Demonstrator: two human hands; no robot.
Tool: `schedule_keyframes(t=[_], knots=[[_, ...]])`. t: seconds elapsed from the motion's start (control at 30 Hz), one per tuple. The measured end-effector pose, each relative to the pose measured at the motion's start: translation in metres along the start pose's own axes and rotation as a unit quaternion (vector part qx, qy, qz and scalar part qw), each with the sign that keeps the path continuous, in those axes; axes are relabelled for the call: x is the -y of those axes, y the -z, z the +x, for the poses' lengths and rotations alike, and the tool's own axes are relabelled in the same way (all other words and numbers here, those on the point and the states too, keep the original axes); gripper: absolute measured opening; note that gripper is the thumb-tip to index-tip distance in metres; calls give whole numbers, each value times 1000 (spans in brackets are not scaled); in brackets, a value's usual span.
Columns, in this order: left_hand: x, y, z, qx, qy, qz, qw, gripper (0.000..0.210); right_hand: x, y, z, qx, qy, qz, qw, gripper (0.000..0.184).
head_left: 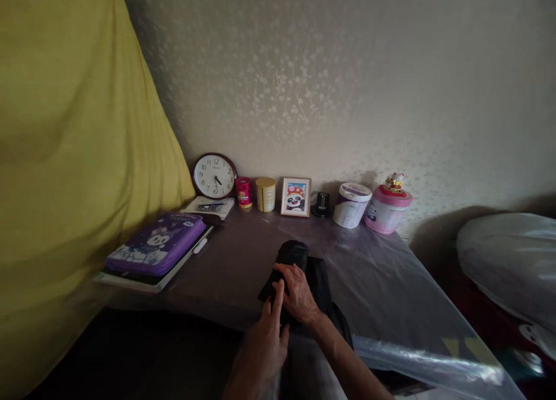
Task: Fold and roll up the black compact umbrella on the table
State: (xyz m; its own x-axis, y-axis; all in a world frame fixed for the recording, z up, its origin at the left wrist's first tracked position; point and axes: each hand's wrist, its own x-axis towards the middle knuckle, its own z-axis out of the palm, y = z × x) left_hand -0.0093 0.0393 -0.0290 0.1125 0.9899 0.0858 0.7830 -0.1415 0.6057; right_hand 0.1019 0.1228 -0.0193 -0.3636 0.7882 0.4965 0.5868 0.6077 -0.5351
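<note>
Black fabric item [319, 281] at front edge of tabletop [226, 267]. Right hand [299, 294] laid over it, fingers slightly bent; left hand [271, 333] alongside, fingers extended. Whether either grip holds fabric: cannot tell.

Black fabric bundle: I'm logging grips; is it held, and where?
The right hand lies atop the black fabric bundle, the left hand at its near-left side; whether either grips it cannot be told.
</note>
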Motion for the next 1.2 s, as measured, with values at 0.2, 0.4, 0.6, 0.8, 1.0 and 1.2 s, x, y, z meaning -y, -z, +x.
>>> schedule_keyframes(t=[0.2, 0.4, 0.6, 0.8, 1.0, 1.2], knots=[[-2, 1, 1, 32, 24, 53, 998, 70, -10, -3, 0, 27, 5, 27, 999, 58], [-2, 3, 4, 32, 16, 16, 999, 62, -14, 8, 2, 102, 36, 54, 993, 71], [2, -1, 3, 16, 36, -1, 999, 56, -11, 27, 8, 160, 57, 104, 980, 60], [4, -3, 2, 29, 35, -6, 999, 60, -29, 31, 8, 2, 4, 89, 996, 23], [3, -4, 1, 16, 38, -11, 999, 60, -62, 18, 30, 19, 54, -46, 997, 26], [3, -3, 1, 25, 44, 12, 999, 61, -69, 28, 42, -47, -7, -90, 995, 31]])
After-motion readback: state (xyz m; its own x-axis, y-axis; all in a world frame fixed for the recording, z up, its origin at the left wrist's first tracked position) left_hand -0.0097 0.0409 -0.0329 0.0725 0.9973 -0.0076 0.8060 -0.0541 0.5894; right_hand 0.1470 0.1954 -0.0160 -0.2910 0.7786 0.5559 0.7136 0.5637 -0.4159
